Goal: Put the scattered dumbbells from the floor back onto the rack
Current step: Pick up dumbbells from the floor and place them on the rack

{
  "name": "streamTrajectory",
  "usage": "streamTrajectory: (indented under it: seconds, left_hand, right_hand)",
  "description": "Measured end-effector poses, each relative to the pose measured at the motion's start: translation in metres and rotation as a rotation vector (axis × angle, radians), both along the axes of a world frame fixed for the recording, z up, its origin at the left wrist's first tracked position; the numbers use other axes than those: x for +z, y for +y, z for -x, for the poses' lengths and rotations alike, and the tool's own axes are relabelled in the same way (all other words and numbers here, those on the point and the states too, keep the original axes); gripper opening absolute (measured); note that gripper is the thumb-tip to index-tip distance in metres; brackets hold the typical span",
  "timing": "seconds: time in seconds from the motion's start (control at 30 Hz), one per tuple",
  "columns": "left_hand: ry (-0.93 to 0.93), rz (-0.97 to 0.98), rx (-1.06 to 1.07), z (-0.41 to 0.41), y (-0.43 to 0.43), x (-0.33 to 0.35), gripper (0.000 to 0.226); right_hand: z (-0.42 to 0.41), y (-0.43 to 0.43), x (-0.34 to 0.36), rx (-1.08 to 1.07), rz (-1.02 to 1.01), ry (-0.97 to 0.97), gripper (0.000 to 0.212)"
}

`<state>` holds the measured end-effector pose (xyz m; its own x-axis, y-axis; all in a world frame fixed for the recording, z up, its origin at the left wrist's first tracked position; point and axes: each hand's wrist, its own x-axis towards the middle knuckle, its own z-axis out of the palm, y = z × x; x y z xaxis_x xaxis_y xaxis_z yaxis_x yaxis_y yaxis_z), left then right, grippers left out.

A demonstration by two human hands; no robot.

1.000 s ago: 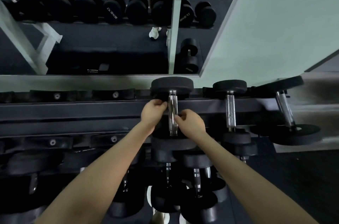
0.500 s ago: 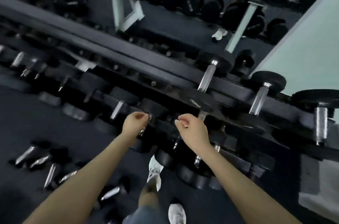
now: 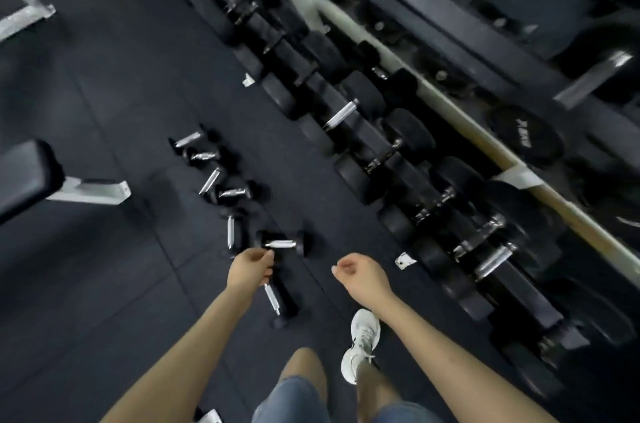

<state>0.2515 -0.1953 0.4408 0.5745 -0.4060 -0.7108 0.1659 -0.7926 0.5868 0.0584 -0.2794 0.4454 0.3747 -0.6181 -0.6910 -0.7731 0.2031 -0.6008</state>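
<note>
Several small black dumbbells with chrome handles lie scattered on the dark floor. One dumbbell [image 3: 281,243] lies just beyond my left hand [image 3: 250,268], another dumbbell [image 3: 275,299] lies below it, partly hidden by the hand. Further dumbbells [image 3: 231,193] trail away to the upper left. My left hand hovers loosely curled and empty over them. My right hand [image 3: 360,275] hangs in the air, fingers curled, holding nothing. The dumbbell rack [image 3: 408,159] runs diagonally along the right, loaded with larger dumbbells.
A bench [image 3: 31,175] with a white frame stands at the left. My white shoe [image 3: 362,343] is on the floor below my right hand. A white frame piece [image 3: 20,12] sits at the far upper left. A mirror above the rack reflects more weights.
My hands let go of the dumbbell on the rack and dropped. My view swung left and down from the rack to the floor where the small dumbbells lie.
</note>
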Motion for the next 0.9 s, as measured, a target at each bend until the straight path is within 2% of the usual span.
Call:
streamTrajectory:
  seconds: [0.2,0.4,0.6,0.9]
  left_hand:
    - [0.040,-0.096,0.171,-0.031,0.075,-0.044,0.015]
    - [0.134,-0.154,0.272,-0.074,0.121,-0.139,0.017]
    - [0.234,-0.208,0.238,-0.123,0.150,-0.273,0.023]
    - [0.257,-0.299,0.084,-0.133,0.177,-0.529,0.042]
  right_hand:
    - [-0.043,0.044,-0.053,0.104,-0.150,0.078,0.034]
    - [-0.100,0.085,-0.143,0.131,-0.249,0.177,0.045]
    - [-0.157,0.124,-0.271,0.040,-0.300,0.241,0.049]
    - [-0.201,0.167,-0.531,-0.032,-0.454,0.259,0.058]
